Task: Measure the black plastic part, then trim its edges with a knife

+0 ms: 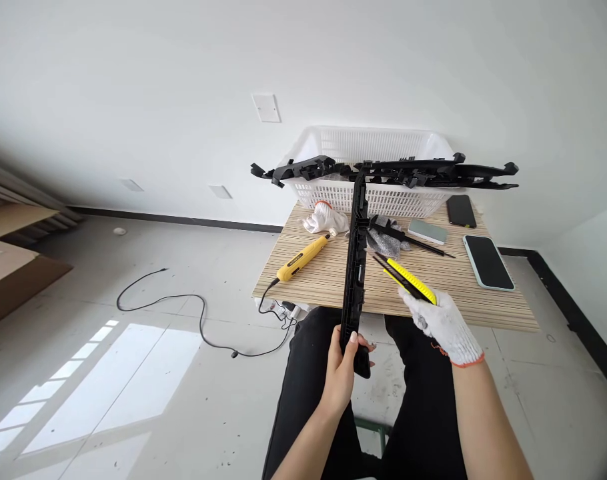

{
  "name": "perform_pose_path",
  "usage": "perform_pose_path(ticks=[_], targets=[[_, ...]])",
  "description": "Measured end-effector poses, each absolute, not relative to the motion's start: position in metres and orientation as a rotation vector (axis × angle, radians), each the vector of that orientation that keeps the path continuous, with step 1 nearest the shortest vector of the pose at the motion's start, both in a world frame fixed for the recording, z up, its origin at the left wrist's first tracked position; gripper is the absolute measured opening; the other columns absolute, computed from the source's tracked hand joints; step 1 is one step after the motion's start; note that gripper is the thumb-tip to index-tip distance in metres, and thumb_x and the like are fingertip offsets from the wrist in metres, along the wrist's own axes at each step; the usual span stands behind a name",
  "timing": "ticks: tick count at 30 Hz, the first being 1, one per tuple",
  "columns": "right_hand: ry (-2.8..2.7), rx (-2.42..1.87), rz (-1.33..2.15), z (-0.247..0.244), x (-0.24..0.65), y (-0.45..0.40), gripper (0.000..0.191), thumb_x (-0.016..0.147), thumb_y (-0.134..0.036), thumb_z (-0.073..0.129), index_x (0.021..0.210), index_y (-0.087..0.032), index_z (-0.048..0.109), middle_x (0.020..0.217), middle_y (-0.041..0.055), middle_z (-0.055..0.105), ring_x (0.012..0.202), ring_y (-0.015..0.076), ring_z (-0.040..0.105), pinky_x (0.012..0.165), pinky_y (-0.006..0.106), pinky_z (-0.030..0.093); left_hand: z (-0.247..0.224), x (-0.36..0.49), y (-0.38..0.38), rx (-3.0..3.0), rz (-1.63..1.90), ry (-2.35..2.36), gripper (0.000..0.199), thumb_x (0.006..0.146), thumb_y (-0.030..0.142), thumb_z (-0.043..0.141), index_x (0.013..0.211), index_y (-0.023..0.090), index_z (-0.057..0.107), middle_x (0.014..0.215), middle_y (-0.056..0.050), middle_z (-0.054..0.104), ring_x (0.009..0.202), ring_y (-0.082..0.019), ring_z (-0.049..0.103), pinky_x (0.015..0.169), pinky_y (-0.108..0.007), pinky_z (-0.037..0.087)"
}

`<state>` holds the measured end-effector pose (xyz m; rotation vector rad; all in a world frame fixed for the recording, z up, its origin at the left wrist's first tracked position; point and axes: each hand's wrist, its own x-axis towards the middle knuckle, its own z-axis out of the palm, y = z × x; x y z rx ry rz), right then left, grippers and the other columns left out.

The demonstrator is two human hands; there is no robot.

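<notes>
White walls meet a grey floor, where a black cable (pixel 203 320) snakes well left of the small wood-striped table (pixel 463 287). Sunlight lies in bright patches on the floor at the lower left, and an open stretch of floor runs between the cable and the dark skirting.

Across the table's far side sits a white plastic basket (pixel 328 195), its back close to the wall. Long black trim parts (pixel 433 175) lie over its rim and stick out past both its sides — the most crowded edge of all.

The left hand (pixel 342 360), bare, pinches the lower end of a long black strip (pixel 353 267) between thumb and fingers, above the person's lap. The strip points away from the body, over the table's front edge and up toward the basket.

The right hand (pixel 441 327), in a white glove with an orange cuff, is closed around a yellow utility knife (pixel 411 282). The knife's tip points toward the strip, near it, over the front half of the table.

Left of the strip lie a yellow corded tool (pixel 303 259) and a crumpled white glove (pixel 326 220). Right of it are a grey cloth (pixel 386 244), a pale green case (pixel 427 231) and two phones — the lighter-rimmed one (pixel 488 262) close to the table's right edge. Bare tabletop shows between the knife and that phone.
</notes>
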<state>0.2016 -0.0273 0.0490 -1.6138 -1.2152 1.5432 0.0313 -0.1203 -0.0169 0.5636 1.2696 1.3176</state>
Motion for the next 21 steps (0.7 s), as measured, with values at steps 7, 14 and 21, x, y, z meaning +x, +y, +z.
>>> perform_pose_path(ticks=[7,14,21], targets=[[-1.222,-1.598,1.546,0.0454,0.2108,-0.0288,0.041,0.073,-0.052,0.074,0.093,-0.018,0.064,0.056,-0.0062,0.041,0.045,0.0059,0.033,0.039,0.02,0.021,-0.0209,0.0242,-0.1202,0.591,1.247,1.197,0.038,0.087,0.057,0.059,0.088,0.02,0.054,0.082,-0.002,0.06,0.082,-0.018,0.064,0.064,-0.029,0.058],[-1.286,-1.648,1.492,0.0461,0.205,-0.0283,0.042,0.074,-0.055,0.073,0.09,-0.017,0.064,0.054,-0.0057,0.042,0.043,0.0065,0.034,0.037,0.02,0.022,-0.0225,0.0237,-0.1209,0.585,1.263,1.194,0.038,0.088,0.057,0.058,0.089,0.019,0.054,0.082,-0.002,0.06,0.082,-0.017,0.064,0.062,-0.028,0.059],[-1.282,-1.655,1.502,0.0459,0.2058,-0.0281,0.041,0.074,-0.056,0.072,0.085,-0.018,0.062,0.052,-0.0059,0.042,0.041,0.006,0.033,0.036,0.02,0.022,-0.0244,0.0209,-0.1203,0.588,1.244,1.186,0.039,0.088,0.058,0.058,0.089,0.019,0.054,0.082,-0.002,0.061,0.082,-0.017,0.063,0.064,-0.029,0.059]])
